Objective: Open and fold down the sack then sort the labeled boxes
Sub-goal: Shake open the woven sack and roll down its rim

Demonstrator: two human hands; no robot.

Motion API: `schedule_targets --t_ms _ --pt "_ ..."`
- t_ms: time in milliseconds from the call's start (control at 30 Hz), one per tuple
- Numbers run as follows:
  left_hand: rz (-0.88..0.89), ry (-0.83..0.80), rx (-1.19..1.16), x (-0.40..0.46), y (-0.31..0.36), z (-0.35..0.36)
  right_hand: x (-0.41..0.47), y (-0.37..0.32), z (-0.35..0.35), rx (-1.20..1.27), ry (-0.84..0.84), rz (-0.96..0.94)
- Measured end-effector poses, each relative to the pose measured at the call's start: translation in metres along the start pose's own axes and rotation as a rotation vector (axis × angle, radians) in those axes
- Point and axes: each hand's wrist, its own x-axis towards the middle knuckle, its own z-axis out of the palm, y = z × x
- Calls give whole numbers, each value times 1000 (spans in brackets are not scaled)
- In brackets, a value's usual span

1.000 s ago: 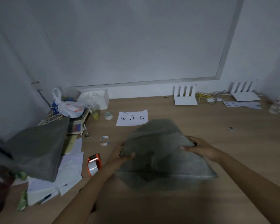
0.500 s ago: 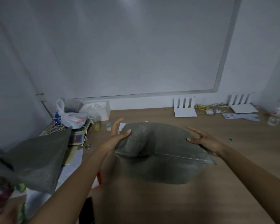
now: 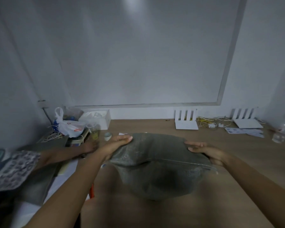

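Observation:
A grey woven sack (image 3: 156,155) is held up over the wooden table (image 3: 237,155) in front of me, with its mouth gaping open toward me and a dark hollow inside. My left hand (image 3: 116,146) grips the sack's left rim, fingers curled over the top edge. My right hand (image 3: 206,152) grips the right rim the same way. No labeled boxes are visible.
Another person's arm (image 3: 62,155) in a patterned sleeve reaches across the left clutter: a plastic bag (image 3: 70,127), a white box (image 3: 102,117), a small cup (image 3: 94,132) and a tape roll (image 3: 108,136). Two white routers (image 3: 186,120) with cables stand at the back wall. A second grey sack (image 3: 39,175) lies left.
The sack has risen off the table and its mouth has spread open between my hands, which now curl over its rims. Another person's arm has come in from the left.

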Motion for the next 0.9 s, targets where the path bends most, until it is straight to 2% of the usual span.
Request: schedule_targets --t_ms 167,267,300,433,633,767,800,900 --pt "-38 -17 436 2 -10 -11 -4 -11 1 -30 -138 28" --pt "-27 -73 542 -1 7 -17 2 -23 -2 21 -157 13" --pt "-11 -80 512 -1 14 -19 5 -26 -5 56 -162 -8" --pt "75 -171 114 10 13 -52 20 -29 -15 196 -47 -119" --pt "194 -254 97 27 2 -73 29 -33 10 132 51 -210" --pt "183 -245 -148 46 2 -85 22 -48 16 298 109 -300" --pt "185 -233 -87 50 5 -88 21 -50 15 308 74 -287" --pt "166 -252 303 65 15 -92 21 -58 7 256 -55 -194"
